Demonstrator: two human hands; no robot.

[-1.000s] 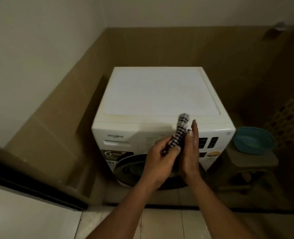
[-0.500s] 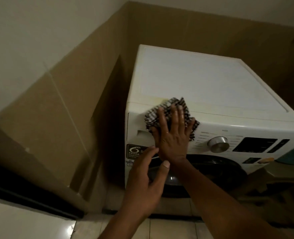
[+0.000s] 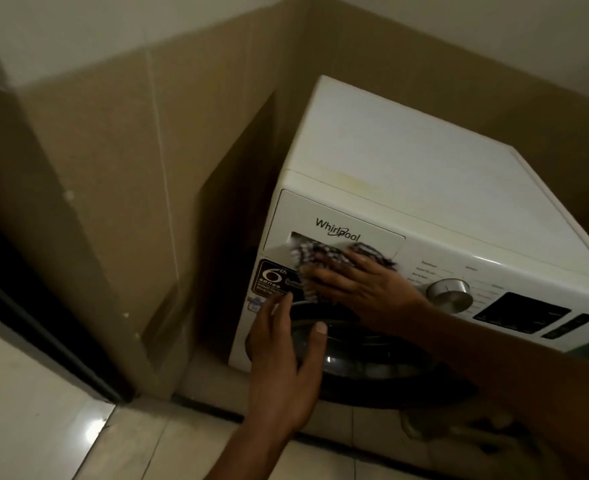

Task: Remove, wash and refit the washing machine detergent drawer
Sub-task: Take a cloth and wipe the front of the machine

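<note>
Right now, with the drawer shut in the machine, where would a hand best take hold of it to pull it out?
By the recessed handle slot along the lower edge of the detergent drawer front. Come from the front and below, fingers hooked up into the slot, since the panel sits flush. The right hand presses a checked cloth over part of that slot.

Blurred by motion: checked cloth [image 3: 324, 259] under the right hand's fingers [image 3: 341, 282]. Hidden beneath them: lower lip of the drawer [image 3: 338, 216]. Covered behind the left hand [image 3: 282, 368]: part of the door [image 3: 372, 355]. Too small to read: labels round the knob [image 3: 449, 294].
</note>
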